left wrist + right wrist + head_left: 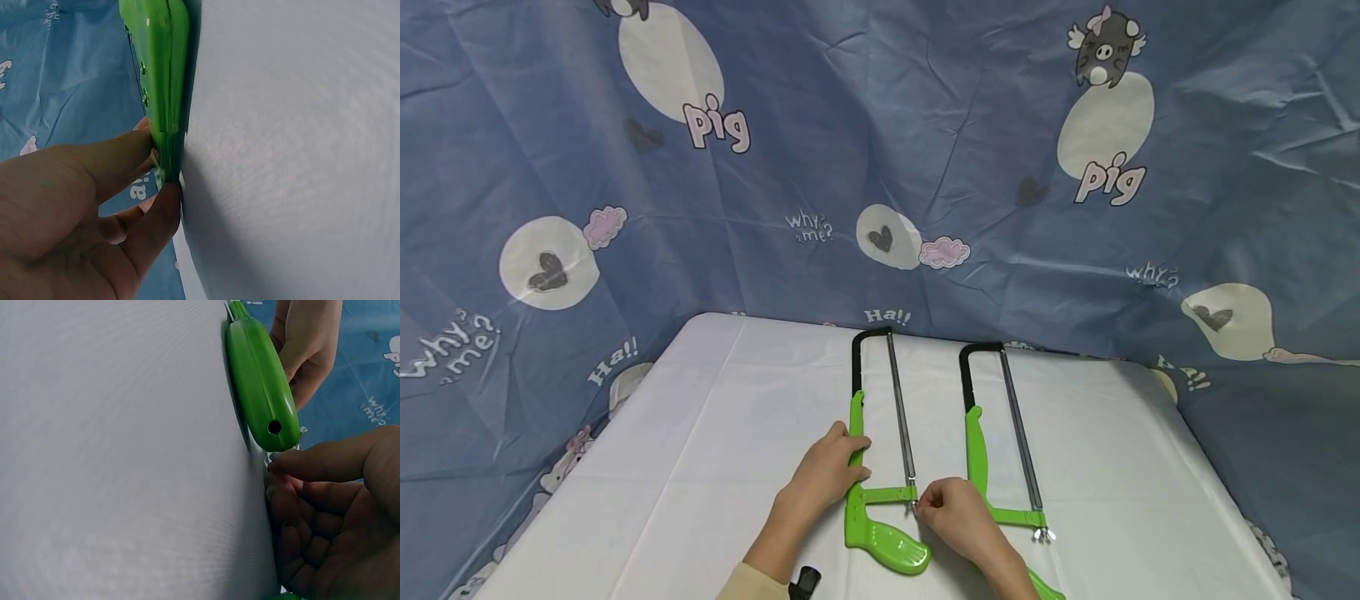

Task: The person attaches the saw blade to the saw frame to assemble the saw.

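Two hacksaws with green handles and black front frames lie side by side. My left hand [826, 465] grips the green frame of the left hacksaw [891, 546], thumb on one side and fingers on the other. At the lower end of that saw's blade [901, 408], my right hand [958, 515] pinches the small metal wing nut [913, 505], mostly covered by the fingertips. In the right wrist view, the thumb and index finger meet just beyond the green handle [262, 381]. The right hacksaw [976, 450] lies partly under my right forearm, its own wing nut [1043, 535] showing.
A white-covered table [700, 467] bears both saws. Behind and around it hangs a blue cloth [820, 150] with cartoon prints. A small black object [806, 581] is at the bottom edge beside my left sleeve [752, 583].
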Tool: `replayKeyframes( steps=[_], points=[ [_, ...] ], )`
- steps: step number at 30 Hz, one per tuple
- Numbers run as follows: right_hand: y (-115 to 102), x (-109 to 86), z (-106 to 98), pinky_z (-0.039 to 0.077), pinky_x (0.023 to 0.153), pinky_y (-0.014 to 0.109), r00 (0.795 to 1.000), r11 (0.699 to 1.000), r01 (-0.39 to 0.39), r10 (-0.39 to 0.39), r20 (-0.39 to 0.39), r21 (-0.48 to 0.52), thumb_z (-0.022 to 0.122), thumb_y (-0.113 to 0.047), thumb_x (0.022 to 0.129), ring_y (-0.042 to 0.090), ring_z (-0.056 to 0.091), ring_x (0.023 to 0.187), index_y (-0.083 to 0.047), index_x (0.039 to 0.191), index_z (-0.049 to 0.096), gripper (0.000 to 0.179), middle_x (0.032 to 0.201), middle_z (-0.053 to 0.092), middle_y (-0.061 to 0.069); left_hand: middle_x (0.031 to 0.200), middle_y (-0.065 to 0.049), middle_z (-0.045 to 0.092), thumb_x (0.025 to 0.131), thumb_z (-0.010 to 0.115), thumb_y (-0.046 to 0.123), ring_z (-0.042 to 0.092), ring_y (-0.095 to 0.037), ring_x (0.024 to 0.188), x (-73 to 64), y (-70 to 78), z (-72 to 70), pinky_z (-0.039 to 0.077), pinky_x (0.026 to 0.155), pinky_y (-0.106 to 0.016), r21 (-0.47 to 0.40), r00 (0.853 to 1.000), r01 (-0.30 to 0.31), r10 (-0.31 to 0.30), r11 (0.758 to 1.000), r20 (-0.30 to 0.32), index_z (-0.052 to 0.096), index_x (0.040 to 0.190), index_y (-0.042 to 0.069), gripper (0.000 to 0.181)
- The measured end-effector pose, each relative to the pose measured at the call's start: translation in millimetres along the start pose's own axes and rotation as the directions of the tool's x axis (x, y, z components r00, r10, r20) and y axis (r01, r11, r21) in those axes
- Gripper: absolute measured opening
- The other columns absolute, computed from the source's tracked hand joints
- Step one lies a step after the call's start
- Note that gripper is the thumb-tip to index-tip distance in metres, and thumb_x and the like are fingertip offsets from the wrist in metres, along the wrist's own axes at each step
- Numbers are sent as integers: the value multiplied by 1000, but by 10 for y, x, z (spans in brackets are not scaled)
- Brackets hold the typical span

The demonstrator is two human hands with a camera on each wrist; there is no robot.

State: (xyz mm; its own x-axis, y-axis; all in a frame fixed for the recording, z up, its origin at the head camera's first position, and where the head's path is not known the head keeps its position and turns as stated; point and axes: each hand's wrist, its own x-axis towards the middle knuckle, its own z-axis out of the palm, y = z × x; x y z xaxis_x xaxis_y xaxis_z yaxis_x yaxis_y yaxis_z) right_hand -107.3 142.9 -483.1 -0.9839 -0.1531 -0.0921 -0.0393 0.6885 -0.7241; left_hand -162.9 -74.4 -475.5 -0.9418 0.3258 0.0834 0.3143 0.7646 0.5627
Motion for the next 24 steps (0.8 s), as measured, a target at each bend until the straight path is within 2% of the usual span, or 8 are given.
replayKeyframes(
  steps=[6, 11, 18, 24],
  points=[
    [1, 1, 4, 41, 49, 22, 1000, 1000, -3, 3, 17, 8, 71, -10, 79, 9, 52, 59, -10, 72, 73, 8, 64, 63, -5, 97, -7, 53, 82, 79, 14, 47, -13, 72, -4, -1, 4, 42, 60, -22, -3, 1000, 0, 0, 1000, -6, 69, 123, 6, 43],
    [-1, -6, 9, 38, 48, 23, 999, 999, -33, 31, 41, 34, 76, -20, 79, 10, 50, 55, -13, 66, 70, 16, 59, 61, -7, 97, -6, 53, 82, 79, 15, 48, -12, 73, -1, -5, 8, 42, 60, -22, 1, 1000, -4, 4, 1000, -14, 69, 123, 6, 43],
    [-11, 8, 40, 32, 44, 23, 998, 998, -66, 66, 16, 15, 75, -31, 81, 9, 41, 49, -14, 63, 69, 26, 51, 51, -10, 97, -5, 53, 82, 80, 16, 49, -11, 74, 14, -21, 20, 44, 61, -22, 4, 1000, 5, -5, 1000, -21, 70, 122, 7, 43],
    [-15, 4, 32, 39, 49, 26, 997, 997, -78, 77, 21, 26, 73, -28, 83, 11, 50, 56, -13, 70, 72, 20, 62, 63, -5, 97, -5, 53, 82, 80, 16, 49, -11, 74, 15, -23, 31, 43, 61, -22, 4, 1000, 2, -2, 1000, -21, 70, 122, 7, 42]
  ],
)
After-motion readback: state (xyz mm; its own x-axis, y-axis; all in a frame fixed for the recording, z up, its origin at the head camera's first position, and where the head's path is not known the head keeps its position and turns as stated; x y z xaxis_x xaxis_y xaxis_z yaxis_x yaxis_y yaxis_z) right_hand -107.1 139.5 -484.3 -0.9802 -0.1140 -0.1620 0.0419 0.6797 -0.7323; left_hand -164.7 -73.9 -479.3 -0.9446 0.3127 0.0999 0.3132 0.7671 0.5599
